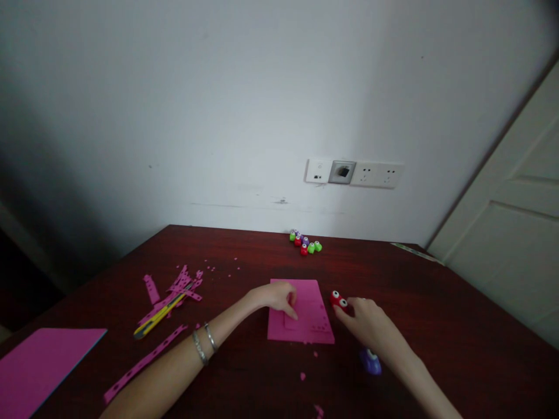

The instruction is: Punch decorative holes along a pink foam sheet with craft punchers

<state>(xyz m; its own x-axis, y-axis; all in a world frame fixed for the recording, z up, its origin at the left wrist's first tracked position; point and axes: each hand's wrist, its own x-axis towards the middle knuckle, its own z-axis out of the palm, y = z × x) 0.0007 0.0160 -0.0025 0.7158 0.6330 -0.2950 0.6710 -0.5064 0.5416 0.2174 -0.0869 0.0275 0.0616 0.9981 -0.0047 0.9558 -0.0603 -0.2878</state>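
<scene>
A pink sheet [308, 297] lies flat in the middle of the dark red table. On its left part rests my left hand [283, 298], fingers curled and thumb pointing down at the surface; whatever they may hold is hidden. Right of the sheet, my right hand [363, 317] has its thumb and fingers around a red puncher [338, 300] with two white eye-like spots. A purple puncher [371, 362] sits on the table just below my right wrist. Small pink scraps [303, 376] are scattered below the sheet.
Small red, green and purple punchers [304, 249] stand near the wall. On the left are a yellow cutter [159, 317], cut pink strips [151, 289], and a larger pink sheet [43, 364] at the near corner. Sockets [375, 174] are on the wall.
</scene>
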